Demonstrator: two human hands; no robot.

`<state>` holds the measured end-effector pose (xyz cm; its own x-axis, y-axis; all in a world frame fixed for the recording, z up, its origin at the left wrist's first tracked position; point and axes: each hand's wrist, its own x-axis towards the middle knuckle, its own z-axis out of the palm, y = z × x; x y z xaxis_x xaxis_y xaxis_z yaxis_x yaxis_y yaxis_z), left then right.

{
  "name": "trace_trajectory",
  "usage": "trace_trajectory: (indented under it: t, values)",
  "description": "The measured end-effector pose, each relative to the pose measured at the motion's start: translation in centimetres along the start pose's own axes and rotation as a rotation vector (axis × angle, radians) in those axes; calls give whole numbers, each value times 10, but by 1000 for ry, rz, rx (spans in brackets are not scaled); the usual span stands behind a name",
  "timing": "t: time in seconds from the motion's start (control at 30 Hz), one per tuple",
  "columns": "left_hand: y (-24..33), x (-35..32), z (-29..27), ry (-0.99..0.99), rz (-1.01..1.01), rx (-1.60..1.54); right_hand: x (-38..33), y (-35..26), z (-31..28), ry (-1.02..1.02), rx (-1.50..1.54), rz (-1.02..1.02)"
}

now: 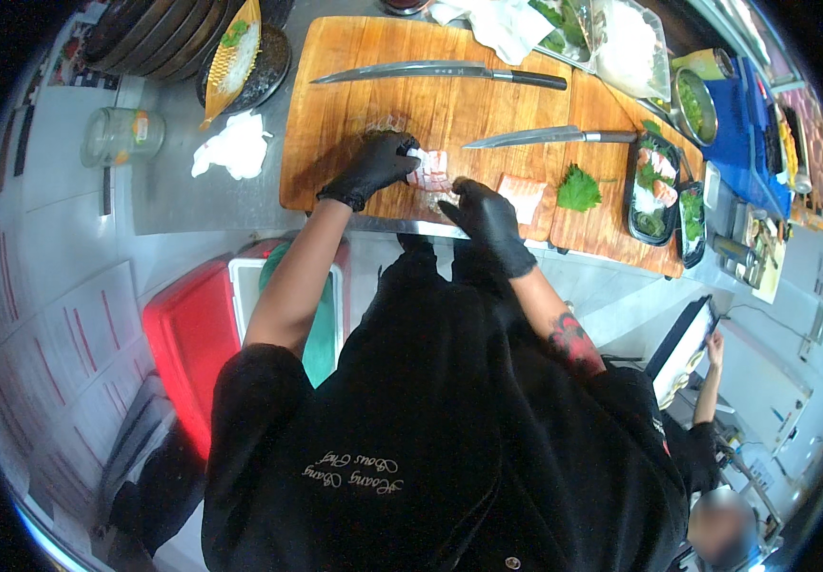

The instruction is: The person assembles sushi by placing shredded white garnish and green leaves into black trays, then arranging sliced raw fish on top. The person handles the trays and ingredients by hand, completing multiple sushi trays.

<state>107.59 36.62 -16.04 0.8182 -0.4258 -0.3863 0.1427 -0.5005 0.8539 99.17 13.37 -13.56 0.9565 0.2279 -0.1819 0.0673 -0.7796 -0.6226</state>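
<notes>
Black gloves cover both my hands over the wooden cutting board (364, 114). A row of pale pink-and-white fish slices (432, 172) lies between them near the board's front edge. My left hand (380, 167) is closed at the left end of the row, its fingertips gripping the slices there. At the right end is my right hand (489, 224), thumb and forefinger apart, fingertips close to the fish; whether they touch it I cannot tell. To the right lie a flat pale pink fish piece (523, 194) and a green leaf (579, 189). Faint thin slices (386, 123) show beyond my left hand.
Two knives lie across the board: a long one (402, 71) at the back and a shorter one (526, 137) nearer. Black trays (642, 225) of food stand at right. A crumpled white cloth (232, 146) and a glass jar (123, 136) sit left. Another person (705, 439) holds a tray.
</notes>
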Motion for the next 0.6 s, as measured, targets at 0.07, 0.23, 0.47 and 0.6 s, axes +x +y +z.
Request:
trace_trajectory:
  t: [0.07,0.23,0.47,0.6]
  values:
    - [4,-2,-2,9,6,2,6,9,12,34,36,-71]
    - [-6,1,0,37,63,-36,-26,38,-7,-226,-148,-219]
    - [-6,9,0,9,42,66,9,15,-37,-58,-10,-196]
    - [2,5,2,-6,35,37,80,21,3,-59,163,-249]
